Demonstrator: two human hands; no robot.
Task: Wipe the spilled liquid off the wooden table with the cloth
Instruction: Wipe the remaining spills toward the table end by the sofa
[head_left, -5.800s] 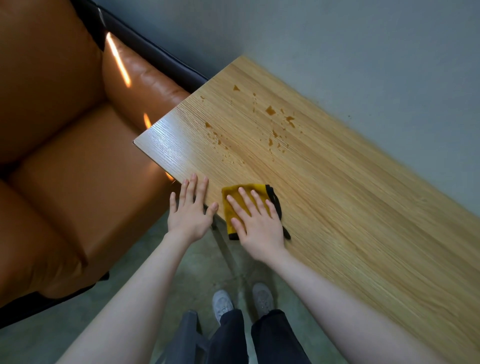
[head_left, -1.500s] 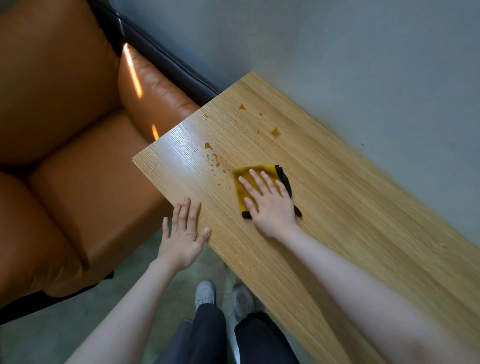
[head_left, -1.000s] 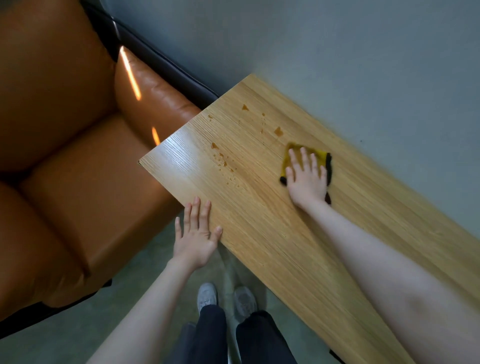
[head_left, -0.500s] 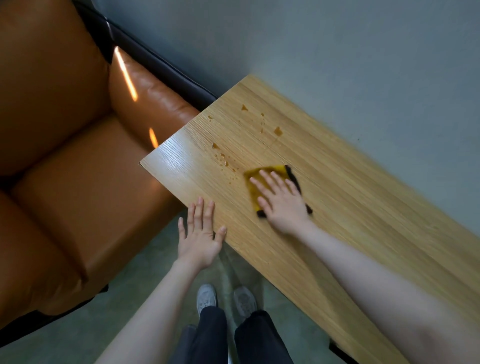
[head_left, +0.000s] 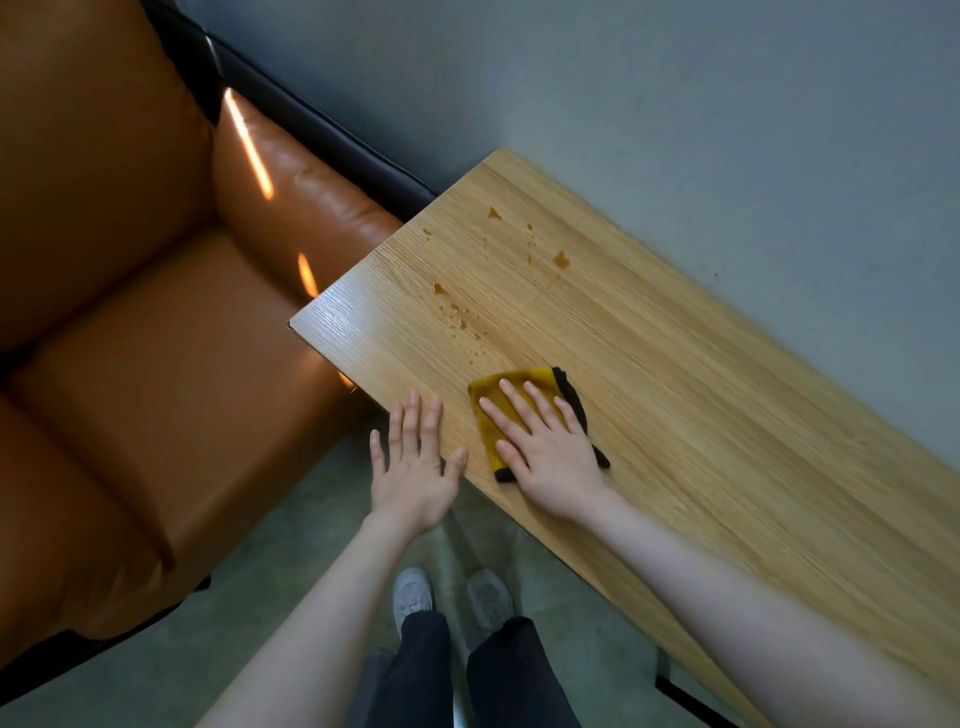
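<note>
Orange leather sofa (head_left: 130, 322) at nine o'clock, filling the left side, with bright light streaks on its armrest. Dark sofa frame (head_left: 317, 130) along the back, at eleven o'clock. Grey wall (head_left: 675, 104) across twelve to three o'clock. Greenish floor (head_left: 249, 597) at six to seven o'clock. Grey shoes (head_left: 413, 597) side by side at six o'clock, dark trousers (head_left: 467, 675) just below them.
</note>
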